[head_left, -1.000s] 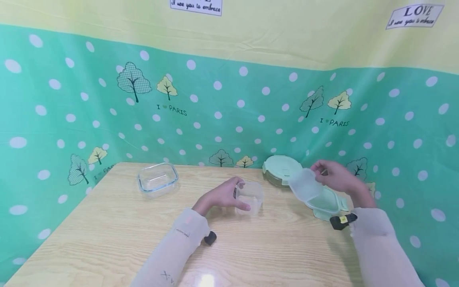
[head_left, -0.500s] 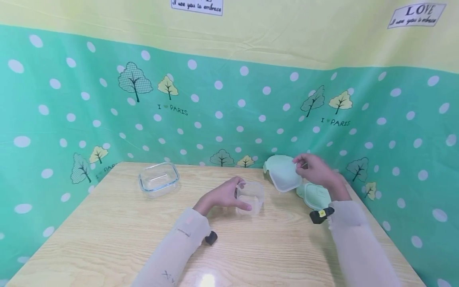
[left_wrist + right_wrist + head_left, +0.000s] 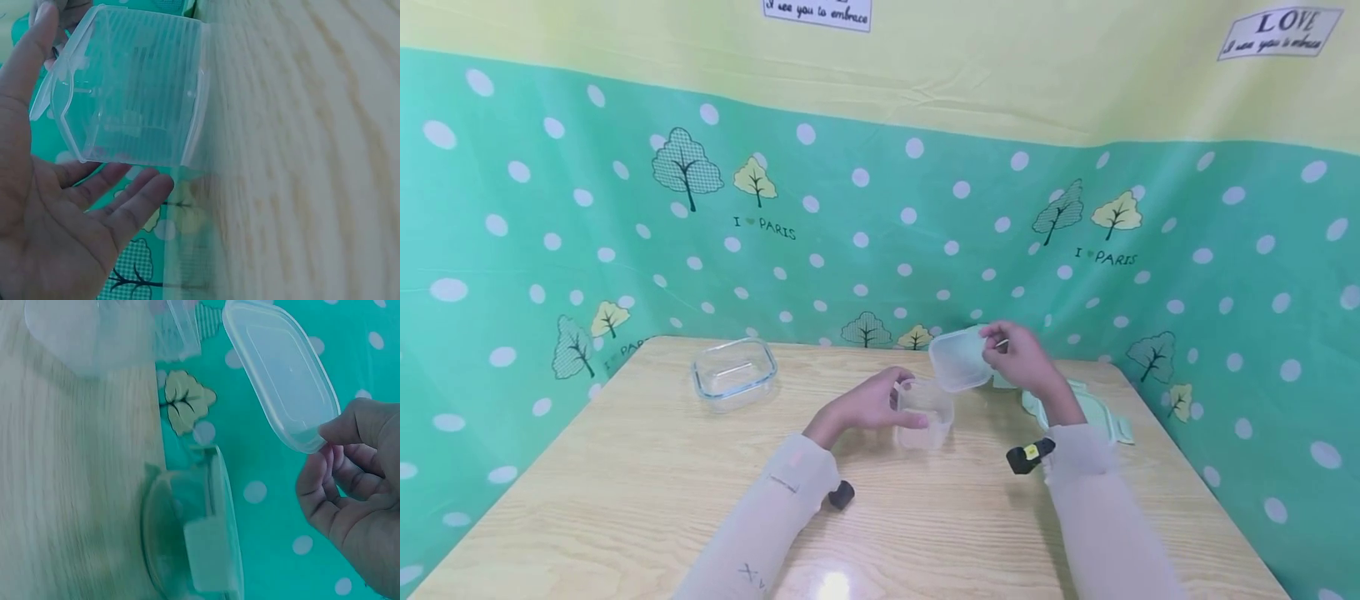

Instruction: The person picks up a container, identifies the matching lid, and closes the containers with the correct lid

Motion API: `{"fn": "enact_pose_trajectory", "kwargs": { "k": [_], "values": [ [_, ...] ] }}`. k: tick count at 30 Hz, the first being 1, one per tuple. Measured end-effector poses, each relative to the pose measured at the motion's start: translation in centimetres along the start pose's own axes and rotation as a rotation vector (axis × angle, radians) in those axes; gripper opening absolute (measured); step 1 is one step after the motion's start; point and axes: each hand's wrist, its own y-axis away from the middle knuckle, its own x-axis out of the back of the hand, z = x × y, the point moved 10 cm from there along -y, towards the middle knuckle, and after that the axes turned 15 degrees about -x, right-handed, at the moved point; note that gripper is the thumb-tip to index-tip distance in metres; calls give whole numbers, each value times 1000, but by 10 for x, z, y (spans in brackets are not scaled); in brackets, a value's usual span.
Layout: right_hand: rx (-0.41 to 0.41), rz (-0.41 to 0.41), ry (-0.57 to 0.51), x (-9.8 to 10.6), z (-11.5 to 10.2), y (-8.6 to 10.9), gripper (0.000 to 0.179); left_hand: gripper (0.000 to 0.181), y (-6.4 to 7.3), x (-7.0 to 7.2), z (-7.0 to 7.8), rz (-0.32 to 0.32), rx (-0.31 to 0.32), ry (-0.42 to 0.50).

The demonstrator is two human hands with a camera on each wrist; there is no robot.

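Note:
My right hand (image 3: 1021,358) pinches a translucent plastic lid (image 3: 958,360) by its edge, thumb against fingers. The lid is tilted, raised above the table near a clear plastic container (image 3: 934,417). That container stands uncovered on the table. Spanning it from the left is my left hand (image 3: 872,402), thumb at the near side and fingers at the far side. In the left wrist view, the container (image 3: 137,87) lies between the thumb and the outstretched fingers (image 3: 134,203). The right wrist view shows the lid (image 3: 287,375) apart from the container.
A rectangular glass container (image 3: 733,375) with a bluish rim stands at the back left. Behind my right hand is a round glass container with a green lid (image 3: 215,550). A green clip lid (image 3: 1097,412) lies on the wooden table (image 3: 925,525), by its right edge. A patterned curtain (image 3: 820,208) hangs behind.
My right hand has moved left with the lid, from over the green lids toward the plastic container. The left hand and its container have stayed in place.

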Motion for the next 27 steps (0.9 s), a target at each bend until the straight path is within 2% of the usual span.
{"fn": "enact_pose_trajectory", "kwargs": {
  "k": [4, 8, 12, 16, 22, 27],
  "values": [
    [-22, 17, -39, -9, -4, -2, 30, 87, -2, 5, 0, 31, 1, -8],
    [-54, 23, -68, -20, -5, -4, 30, 81, -5, 10, -2, 80, -29, 29],
    [-49, 50, -79, -27, -6, -6, 30, 68, -7, 18, 0, 176, -59, 64],
    [-58, 62, -122, -32, -6, -7, 31, 57, -7, 29, 4, 277, -42, 56],
    [-68, 83, -141, -37, -8, -8, 30, 51, -7, 39, 9, 359, -46, 23],
    [-68, 98, -163, -40, -6, -9, 30, 43, -10, 42, 8, 409, -53, 63]
  ]
}}
